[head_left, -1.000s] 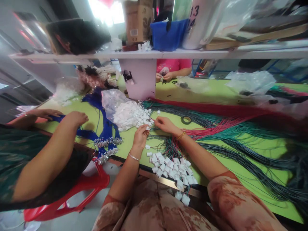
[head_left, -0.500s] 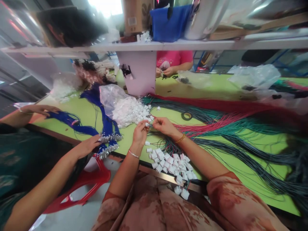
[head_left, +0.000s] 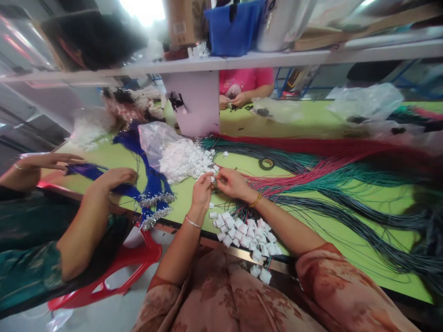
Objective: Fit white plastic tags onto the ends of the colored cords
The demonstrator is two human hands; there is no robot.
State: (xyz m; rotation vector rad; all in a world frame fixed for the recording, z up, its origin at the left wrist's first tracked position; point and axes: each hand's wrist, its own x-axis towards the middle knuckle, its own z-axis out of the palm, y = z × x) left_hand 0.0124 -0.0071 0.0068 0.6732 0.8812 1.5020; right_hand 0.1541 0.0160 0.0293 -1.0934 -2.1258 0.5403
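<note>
My left hand pinches a small white connector housing between thumb and fingertips. Close against it, my right hand is closed on a thin wire, mostly hidden by the fingers. Just beyond both hands lies a heap of loose white connector housings, partly in a clear plastic bag. Red wires and green wires stretch right from beneath my right hand. Nearer my body, a pile of white connectors on wires sits at the table edge, a few hanging over it.
At left, a co-worker's hands are by blue wires with silvery ends. Black tape lies beyond my right hand. A shelf with a blue bin crosses above the green table. Another person's hands work opposite.
My right hand has come left, closer to the connector in my left hand. The co-worker's nearer hand has drawn back from the silvery wire ends. The view has shifted slightly.
</note>
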